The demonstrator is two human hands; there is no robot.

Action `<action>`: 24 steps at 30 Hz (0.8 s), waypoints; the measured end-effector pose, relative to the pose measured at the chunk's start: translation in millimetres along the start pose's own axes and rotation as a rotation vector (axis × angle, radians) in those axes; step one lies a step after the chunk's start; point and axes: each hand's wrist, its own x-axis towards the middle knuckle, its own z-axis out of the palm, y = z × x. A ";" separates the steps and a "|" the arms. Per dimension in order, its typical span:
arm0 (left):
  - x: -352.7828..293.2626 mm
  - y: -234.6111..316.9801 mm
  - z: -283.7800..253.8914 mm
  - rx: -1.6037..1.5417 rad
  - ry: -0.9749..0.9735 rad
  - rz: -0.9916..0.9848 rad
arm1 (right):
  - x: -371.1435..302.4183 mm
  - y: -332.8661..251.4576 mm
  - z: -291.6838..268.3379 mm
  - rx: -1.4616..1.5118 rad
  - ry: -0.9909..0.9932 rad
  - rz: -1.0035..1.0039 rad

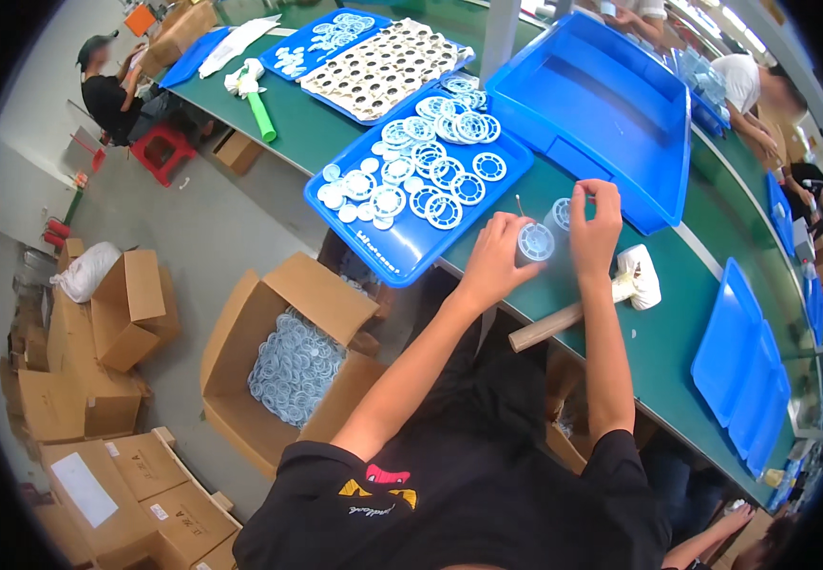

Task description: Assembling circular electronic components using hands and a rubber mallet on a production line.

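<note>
At the near edge of the green table, my left hand (493, 262) is closed round a translucent round piece (535, 243) with a spoked, ring-patterned top. Just beyond it stands a similar round piece (561, 213), beside the thumb of my right hand (597, 224). The right fingertips are pinched together; whatever they hold, if anything, is hidden. A blue tray (394, 264) to the left carries many white-blue spoked rings (445, 173) and small discs (347, 213). Close to my right wrist lies a mallet (638, 276) with a cloth-wrapped head and wooden handle.
A deep blue bin (590, 95) stands behind my hands; a blue divided tray (742, 366) lies right. Farther left are a holed cream tray (383, 71) and a green-handled mallet (261, 116). An open carton (231, 375) of rings sits on the floor. Other people work nearby.
</note>
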 end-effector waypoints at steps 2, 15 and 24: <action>-2.0 -3.3 2.3 0.007 0.017 0.000 | 1.9 -21.2 9.8 0.067 -0.114 -0.069; -11.7 -18.2 7.2 -0.300 0.109 -0.033 | 5.3 -88.9 164.3 -0.056 -0.915 -0.312; -10.3 -17.6 1.9 -0.191 0.061 -0.044 | 8.8 -81.8 169.1 -0.023 -0.888 -0.145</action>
